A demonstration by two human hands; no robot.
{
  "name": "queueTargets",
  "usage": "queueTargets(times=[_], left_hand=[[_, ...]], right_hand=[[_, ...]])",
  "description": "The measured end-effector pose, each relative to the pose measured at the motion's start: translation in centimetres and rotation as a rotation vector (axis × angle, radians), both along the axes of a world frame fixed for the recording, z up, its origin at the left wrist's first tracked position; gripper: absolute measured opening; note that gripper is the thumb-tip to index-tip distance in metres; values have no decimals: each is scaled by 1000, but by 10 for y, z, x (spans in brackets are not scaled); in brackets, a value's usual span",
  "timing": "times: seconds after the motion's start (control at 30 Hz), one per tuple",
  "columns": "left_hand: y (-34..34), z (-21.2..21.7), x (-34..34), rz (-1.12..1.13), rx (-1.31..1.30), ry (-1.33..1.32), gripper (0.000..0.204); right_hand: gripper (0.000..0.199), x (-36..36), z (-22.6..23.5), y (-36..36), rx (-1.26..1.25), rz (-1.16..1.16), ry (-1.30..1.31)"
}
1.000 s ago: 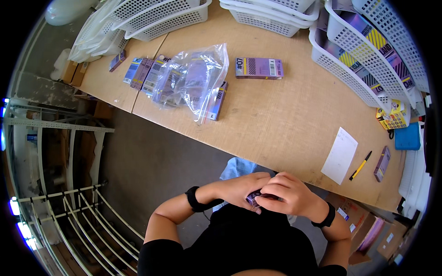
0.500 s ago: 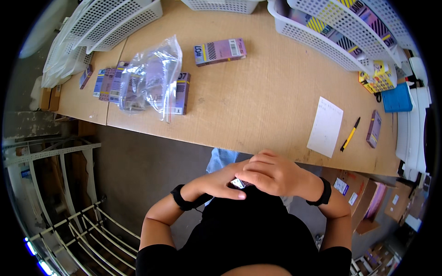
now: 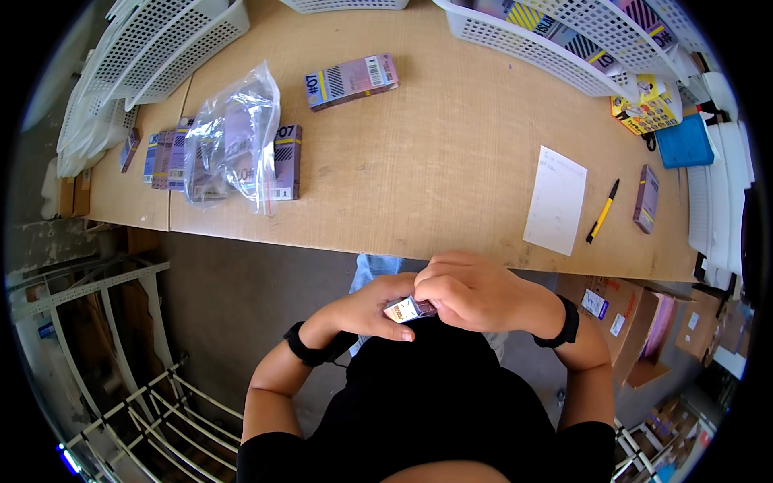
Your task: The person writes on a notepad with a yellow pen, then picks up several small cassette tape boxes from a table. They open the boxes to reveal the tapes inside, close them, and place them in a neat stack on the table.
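Note:
Close to my body, just below the table's front edge, my left hand grips a small box with a pale printed face. Its thumb lies along the near side of the box. My right hand has its fingers curled and pressed together at the box's right end, next to a dark part there. What those fingertips pinch is mostly hidden behind the knuckles. Both wrists wear black bands.
On the table, a clear plastic bag covers several purple boxes. A purple box lies farther back. A paper sheet, a yellow pen and a narrow purple box lie right. White baskets line the back.
My right hand has shifted slightly, and more of the small box's pale face shows between my hands. The tabletop things appear a little farther left in the view.

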State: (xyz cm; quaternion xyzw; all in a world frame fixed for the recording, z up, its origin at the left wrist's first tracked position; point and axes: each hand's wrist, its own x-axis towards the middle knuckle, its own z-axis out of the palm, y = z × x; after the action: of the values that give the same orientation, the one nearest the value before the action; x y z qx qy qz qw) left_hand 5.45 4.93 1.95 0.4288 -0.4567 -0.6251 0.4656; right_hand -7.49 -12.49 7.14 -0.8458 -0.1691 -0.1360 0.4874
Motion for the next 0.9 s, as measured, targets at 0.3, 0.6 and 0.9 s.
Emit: queueTargets(times=[0.3, 0.6, 0.9], left_hand=[[-2, 4, -2, 12, -13, -16, 65], [1, 1, -8, -48, -12, 60, 65], [0, 0, -1, -150, -51, -65, 62]], right_hand=[[22, -1, 8, 0, -37, 102, 40], [23, -5, -2, -1, 145, 168, -21], [14, -9, -9, -2, 186, 116, 35]])
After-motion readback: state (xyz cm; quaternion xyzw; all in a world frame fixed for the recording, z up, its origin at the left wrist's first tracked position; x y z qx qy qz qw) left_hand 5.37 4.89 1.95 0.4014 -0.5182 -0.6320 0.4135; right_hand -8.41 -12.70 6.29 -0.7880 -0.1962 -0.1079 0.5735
